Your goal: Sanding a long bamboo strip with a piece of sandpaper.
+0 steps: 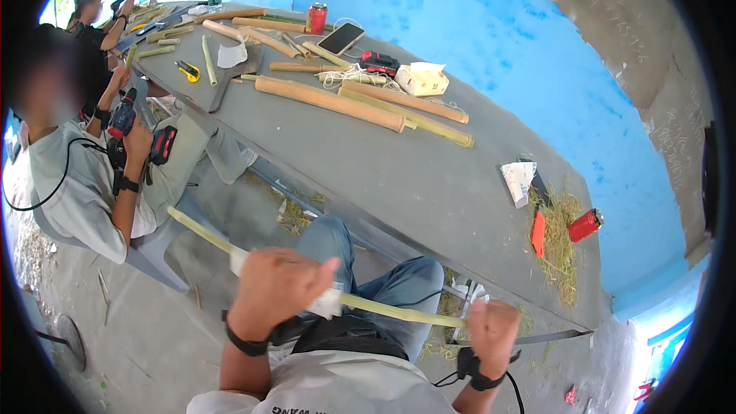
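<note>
A thin pale-green bamboo stick [399,311] lies across my lap, slanting from the upper left down to the right. My left hand [277,287] is closed round its middle. A white sheet [328,304], paper or cloth, is wrapped about the stick there and shows on both sides of that fist. At the stick's right end, my right hand [492,331] is closed on it. The stick's left part reaches free past my left hand, toward the neighbour's chair [159,264].
On the grey table [452,192] lie thick bamboo poles [330,102], a phone [341,38], a yellow cutter [188,70], and red cans [586,225] beside dry straw [563,261]. A co-worker seated at my left holds a cordless drill [123,113]; another person works farther back.
</note>
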`<state>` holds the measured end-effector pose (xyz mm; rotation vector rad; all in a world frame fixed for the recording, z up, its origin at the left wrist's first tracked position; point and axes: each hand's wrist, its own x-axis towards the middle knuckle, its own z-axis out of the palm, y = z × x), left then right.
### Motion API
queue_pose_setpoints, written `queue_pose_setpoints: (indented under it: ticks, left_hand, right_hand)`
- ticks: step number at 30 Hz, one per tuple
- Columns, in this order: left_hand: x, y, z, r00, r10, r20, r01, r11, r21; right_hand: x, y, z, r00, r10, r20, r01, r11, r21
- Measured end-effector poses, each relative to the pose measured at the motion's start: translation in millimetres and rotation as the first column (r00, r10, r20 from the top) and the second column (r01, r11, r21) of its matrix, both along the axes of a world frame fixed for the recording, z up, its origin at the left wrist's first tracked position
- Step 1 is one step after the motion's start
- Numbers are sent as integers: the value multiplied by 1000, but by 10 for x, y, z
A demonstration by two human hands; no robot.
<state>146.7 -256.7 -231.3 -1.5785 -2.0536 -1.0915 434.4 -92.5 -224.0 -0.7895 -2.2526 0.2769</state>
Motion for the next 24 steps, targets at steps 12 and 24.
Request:
queue_pose_setpoints:
  ticks: [12,24]
  left_hand:
    - [41,-5,-25,995,-97,6,97,995,-20]
    - [105,64,-38,992,-54,-110,37,988,-148]
  right_hand:
    - [-38,-20,-8,992,128,19,-128,992,-8]
    - [-129,-65,-76,981,133,140,-150,982,116]
